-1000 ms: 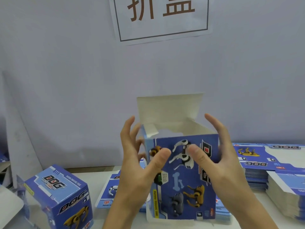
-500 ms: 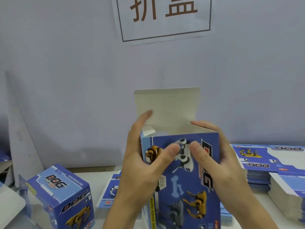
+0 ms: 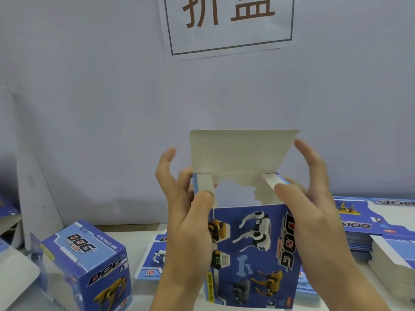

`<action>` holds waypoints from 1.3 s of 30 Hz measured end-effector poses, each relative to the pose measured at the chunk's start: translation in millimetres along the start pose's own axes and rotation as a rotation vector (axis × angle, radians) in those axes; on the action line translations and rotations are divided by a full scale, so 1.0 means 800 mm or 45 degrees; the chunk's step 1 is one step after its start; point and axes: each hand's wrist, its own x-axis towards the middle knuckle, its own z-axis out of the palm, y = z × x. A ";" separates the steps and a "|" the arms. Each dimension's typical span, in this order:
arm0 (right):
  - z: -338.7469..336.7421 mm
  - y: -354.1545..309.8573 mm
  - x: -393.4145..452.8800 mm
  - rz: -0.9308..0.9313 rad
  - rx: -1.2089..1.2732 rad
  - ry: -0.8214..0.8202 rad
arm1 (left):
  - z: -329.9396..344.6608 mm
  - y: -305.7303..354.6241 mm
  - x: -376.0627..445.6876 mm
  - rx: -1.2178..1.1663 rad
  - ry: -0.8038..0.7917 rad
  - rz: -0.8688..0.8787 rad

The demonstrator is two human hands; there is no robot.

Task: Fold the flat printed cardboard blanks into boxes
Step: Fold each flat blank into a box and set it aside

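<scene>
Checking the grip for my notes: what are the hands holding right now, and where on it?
Both hold the open box at its top corners: left hand pinches the left side flap, right hand the right.

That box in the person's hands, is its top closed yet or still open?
Open. The box's big lid flap stands straight up, and you can see down inside. The thumbs of the left hand and right hand press only the small side flaps inward.

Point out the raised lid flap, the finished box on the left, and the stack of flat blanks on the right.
raised lid flap [image 3: 241, 151], head view, on its plain grey inner face.
finished box [image 3: 87, 245], head view, on its top panel by the DOG logo.
stack of flat blanks [image 3: 359, 218], head view, on the top printed sheet.
</scene>
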 end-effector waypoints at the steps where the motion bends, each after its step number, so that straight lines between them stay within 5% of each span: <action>1: 0.001 -0.001 0.000 -0.024 -0.009 -0.011 | 0.000 0.000 0.000 -0.008 -0.005 0.023; 7: -0.009 0.003 -0.008 0.076 0.518 -0.174 | -0.003 0.005 0.000 -0.239 0.030 0.013; 9: -0.011 0.002 -0.009 0.099 0.455 -0.216 | -0.003 0.006 -0.002 -0.402 -0.018 -0.074; 13: -0.005 0.001 -0.006 -0.015 0.263 -0.190 | -0.002 0.005 -0.002 -0.159 -0.004 0.018; 39: -0.020 0.012 -0.001 0.021 0.435 -0.146 | -0.022 0.003 0.003 -0.164 -0.230 -0.034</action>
